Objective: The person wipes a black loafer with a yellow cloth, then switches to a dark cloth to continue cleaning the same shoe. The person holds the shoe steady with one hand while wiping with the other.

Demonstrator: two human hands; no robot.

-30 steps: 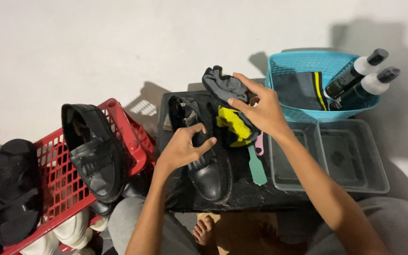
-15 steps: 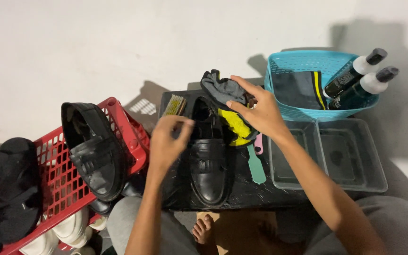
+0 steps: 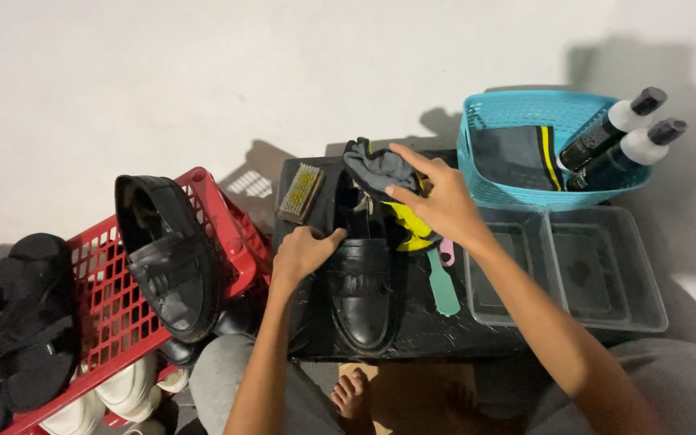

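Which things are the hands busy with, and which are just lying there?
In use: black loafer under the left hand; grey-and-yellow cloth pinched by the right hand.

Lying about: bristle brush, teal-handled brush, two bottles in the blue basket, clear trays, red basket of shoes.

two dark bottles (image 3: 602, 141) with white necks and black caps lean in the turquoise basket (image 3: 525, 192), far right.

A single head-worn camera looks steeply down from above the seated person, facing forward toward a pale wall. It sits close, at arm's reach over the black worktop (image 3: 412, 322), with both forearms entering from the lower edge; a red crate (image 3: 106, 306) fills the left, a turquoise basket (image 3: 477, 173) the right.
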